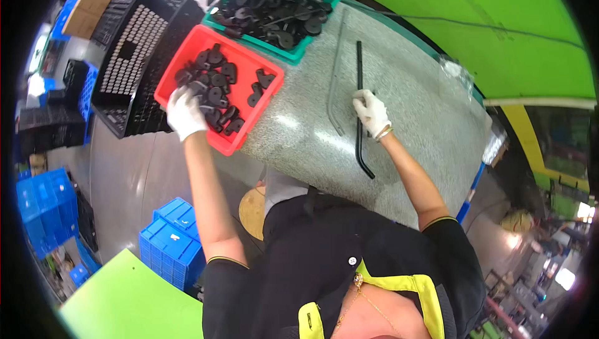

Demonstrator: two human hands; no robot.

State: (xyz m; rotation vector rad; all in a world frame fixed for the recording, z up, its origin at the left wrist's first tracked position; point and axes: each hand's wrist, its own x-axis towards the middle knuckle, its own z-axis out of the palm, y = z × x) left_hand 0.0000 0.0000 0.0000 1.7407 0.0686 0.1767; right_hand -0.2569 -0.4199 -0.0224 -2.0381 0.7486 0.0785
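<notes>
On grey speckled stone tabletop (399,89), R gloved hand (372,112) is pinning long black rubber strip (359,77), fingers closing on it. Left of strip, L gloved hand (185,112) is digging into red plastic tray (265,99) w/ black moulded parts (215,83); grip can't be told. Tray's overhanging the edge, so could tip.

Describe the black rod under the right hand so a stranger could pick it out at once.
Start at the grey speckled table and find the white-gloved right hand resting on it. The black rod runs under that hand, away from the person, with a slight bend at its near end. Its neighbour to the left, a grey rod, is thinner, paler and untouched.
</notes>
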